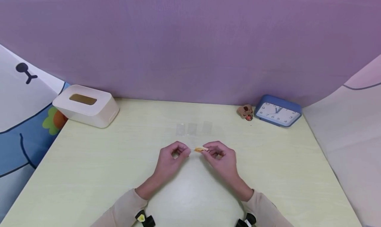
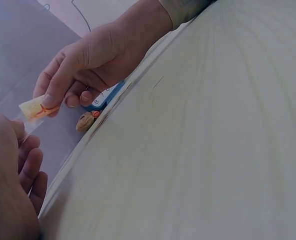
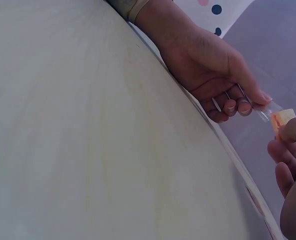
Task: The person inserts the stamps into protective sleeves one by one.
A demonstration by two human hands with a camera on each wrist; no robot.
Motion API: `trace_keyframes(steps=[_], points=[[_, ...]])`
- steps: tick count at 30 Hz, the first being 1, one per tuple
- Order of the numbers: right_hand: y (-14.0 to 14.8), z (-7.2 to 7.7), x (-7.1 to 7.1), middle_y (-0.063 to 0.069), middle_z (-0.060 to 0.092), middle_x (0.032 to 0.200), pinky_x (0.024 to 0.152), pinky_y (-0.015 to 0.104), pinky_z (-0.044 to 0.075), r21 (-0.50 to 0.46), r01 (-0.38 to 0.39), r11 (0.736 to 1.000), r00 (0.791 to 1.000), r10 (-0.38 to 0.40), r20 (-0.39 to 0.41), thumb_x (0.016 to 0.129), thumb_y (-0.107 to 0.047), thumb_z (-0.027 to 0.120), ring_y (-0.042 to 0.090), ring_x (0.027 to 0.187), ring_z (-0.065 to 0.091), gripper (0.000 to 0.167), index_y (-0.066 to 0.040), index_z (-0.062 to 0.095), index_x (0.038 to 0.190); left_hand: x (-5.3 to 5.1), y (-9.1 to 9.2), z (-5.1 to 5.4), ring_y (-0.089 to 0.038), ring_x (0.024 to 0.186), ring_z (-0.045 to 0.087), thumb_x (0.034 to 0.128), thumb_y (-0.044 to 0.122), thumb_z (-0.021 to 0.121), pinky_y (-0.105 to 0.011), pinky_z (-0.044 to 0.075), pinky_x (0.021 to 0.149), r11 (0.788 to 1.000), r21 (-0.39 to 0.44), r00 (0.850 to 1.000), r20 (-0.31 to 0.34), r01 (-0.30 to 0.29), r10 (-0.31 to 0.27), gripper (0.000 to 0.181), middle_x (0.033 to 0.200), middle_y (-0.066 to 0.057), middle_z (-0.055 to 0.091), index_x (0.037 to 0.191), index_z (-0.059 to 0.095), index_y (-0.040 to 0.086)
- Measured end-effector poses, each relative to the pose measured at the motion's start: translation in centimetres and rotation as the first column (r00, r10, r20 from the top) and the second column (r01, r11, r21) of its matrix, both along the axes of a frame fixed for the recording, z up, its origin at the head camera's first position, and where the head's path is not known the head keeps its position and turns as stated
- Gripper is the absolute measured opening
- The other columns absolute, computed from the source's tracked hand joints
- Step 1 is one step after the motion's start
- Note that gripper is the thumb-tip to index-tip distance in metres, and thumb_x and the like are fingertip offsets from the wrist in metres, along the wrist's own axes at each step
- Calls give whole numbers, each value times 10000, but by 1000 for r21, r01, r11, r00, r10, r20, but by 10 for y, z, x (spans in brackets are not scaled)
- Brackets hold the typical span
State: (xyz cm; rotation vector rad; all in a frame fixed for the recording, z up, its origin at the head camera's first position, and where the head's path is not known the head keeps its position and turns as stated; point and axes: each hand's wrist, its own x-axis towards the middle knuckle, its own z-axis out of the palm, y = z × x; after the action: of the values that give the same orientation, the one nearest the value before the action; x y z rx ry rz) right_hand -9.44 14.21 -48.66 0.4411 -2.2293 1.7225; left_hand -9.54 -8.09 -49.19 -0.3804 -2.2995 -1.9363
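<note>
While the left hand [image 1: 167, 160] pinches clear film [image 3: 264, 115], the right hand [image 1: 225, 162] pinches a small pale-yellow piece [image 2: 31, 108] marked orange.

The head view looks forward and down from above the counter [image 1: 104, 154], reaching its far edge [image 1: 178, 103]. Both wrist views, nearer and tilted, look low across it, sharing the fingers [image 2: 32, 165].

Dark numerals [image 1: 290, 117] stand on the white dial [image 1: 275, 115] of the blue desk clock [image 1: 278, 111]: 10, 9, 8, 7, 6, 5, 4, 3 and 2 can be read (those at the very top are too blurred).
</note>
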Motion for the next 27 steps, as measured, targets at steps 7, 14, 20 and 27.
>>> trace_keyframes(steps=[7,14,20,27], points=[[0,0,0,-4,765,797,549,200,477,114,-11,993,999,16,-43,861,64,911,50,624,552,279,-98,835,1074,-1,0,-3,-144,842,677,1021,92,806,-242,577,745,1000,0,1000,-9,19,-19,56,932,-22,758,1013,780,43],[2,-1,-1,2,752,773,517,188,416,136,-62,989,996,69,-48,875,65,898,29,581,480,279,-29,814,1123,0,0,-1,-151,860,689,1017,85,812,-252,591,774,999,-24,999,-5,38,-38,76,951,-18,768,1031,785,16],[1,1,-1,11,766,784,517,194,417,143,-80,987,995,87,-45,881,63,893,33,585,483,300,-28,808,1154,0,1,-1,-151,881,700,1012,109,825,-283,605,796,994,-95,998,-25,52,-55,165,989,-5,770,1154,770,46],[3,0,-3,1,776,806,539,207,426,173,-46,984,998,52,-26,890,74,882,32,606,490,325,-25,799,1187,1,-5,2,-201,1050,706,893,250,959,-379,633,879,876,-475,943,-324,-90,-79,559,1245,-62,709,1377,716,111]])
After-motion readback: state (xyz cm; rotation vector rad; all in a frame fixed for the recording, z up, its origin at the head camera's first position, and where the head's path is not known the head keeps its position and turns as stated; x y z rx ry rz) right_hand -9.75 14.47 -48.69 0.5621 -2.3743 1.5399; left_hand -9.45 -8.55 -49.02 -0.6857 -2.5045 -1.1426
